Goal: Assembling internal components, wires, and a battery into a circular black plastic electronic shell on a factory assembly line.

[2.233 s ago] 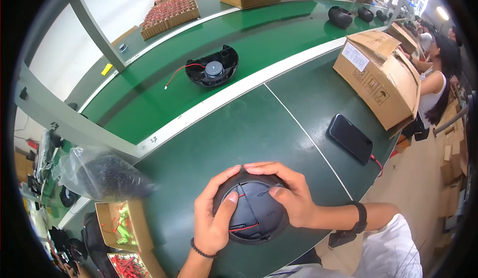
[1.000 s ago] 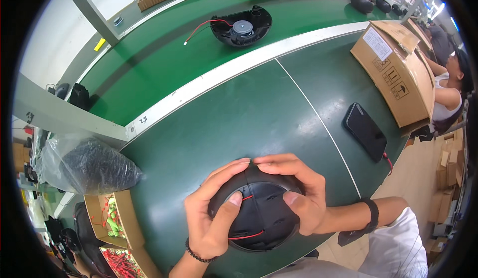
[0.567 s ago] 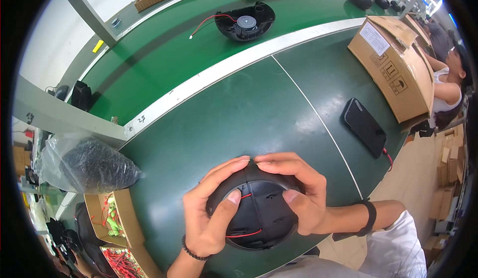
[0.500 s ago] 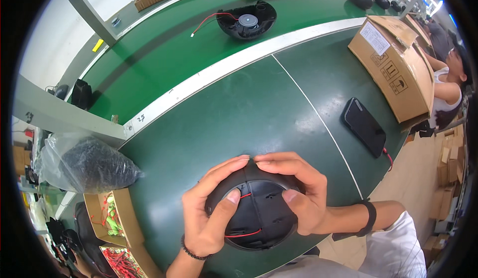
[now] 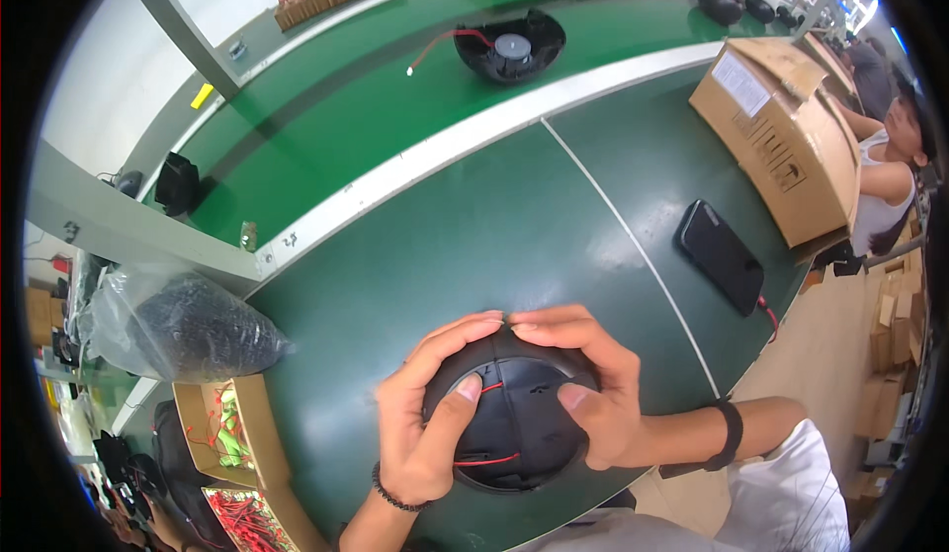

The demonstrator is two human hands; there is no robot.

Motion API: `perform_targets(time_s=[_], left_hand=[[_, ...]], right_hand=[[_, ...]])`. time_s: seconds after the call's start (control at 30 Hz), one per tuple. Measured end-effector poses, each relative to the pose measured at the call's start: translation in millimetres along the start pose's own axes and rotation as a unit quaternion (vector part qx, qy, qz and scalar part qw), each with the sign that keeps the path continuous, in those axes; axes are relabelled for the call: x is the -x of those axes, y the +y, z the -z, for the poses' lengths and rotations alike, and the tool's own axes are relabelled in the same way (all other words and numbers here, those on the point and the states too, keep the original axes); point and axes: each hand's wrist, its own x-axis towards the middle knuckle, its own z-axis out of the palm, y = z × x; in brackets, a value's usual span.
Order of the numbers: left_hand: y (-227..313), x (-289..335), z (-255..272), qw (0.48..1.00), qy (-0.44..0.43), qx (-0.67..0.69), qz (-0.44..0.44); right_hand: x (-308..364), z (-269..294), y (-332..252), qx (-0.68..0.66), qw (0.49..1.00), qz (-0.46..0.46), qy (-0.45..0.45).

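- Round black casing (image 5: 539, 428), clasped between the two hands at the near side of the counter (image 5: 425, 246); whether it rests there or is lifted cannot be told.
- Left hand (image 5: 420, 424) wraps its left side, right hand (image 5: 603, 404) its right; their fingertips nearly meet over the far rim, and both thumbs lie on the upper face.
- Red wire (image 5: 489, 461) crosses that face below the left thumb; another short red piece shows at the thumb's tip.
- Right of the hands and farther off, a dark phone (image 5: 720, 257) lies with a red cable (image 5: 769, 320) at its near end.
- Beyond the phone, a large cardboard box (image 5: 786, 157).
- Left of the hands, a clear plastic bag (image 5: 138, 320) with dark contents; nearer, a small open box (image 5: 262, 433) of green, red-wired pieces.
- Ahead of the hands, past a pale rail (image 5: 445, 157), a black half-shell (image 5: 542, 43) with a round grey speaker (image 5: 512, 48) sits on a green belt (image 5: 326, 137).
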Motion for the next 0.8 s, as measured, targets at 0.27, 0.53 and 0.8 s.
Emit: perform_targets(time_s=[0.27,0.53,0.8], left_hand=[[4,0,2,0.999,-0.022,-0.045,0.006],[1,11,5,0.997,-0.024,-0.066,-0.029],[-7,40,-12,0.979,0.063,-0.107,-0.159]], right_hand=[[-9,3,-6,0.053,0.997,-0.025,-0.055],[-6,-8,-9,0.068,0.997,-0.03,-0.024],[-10,-1,-32,0.118,0.981,0.109,-0.11]])
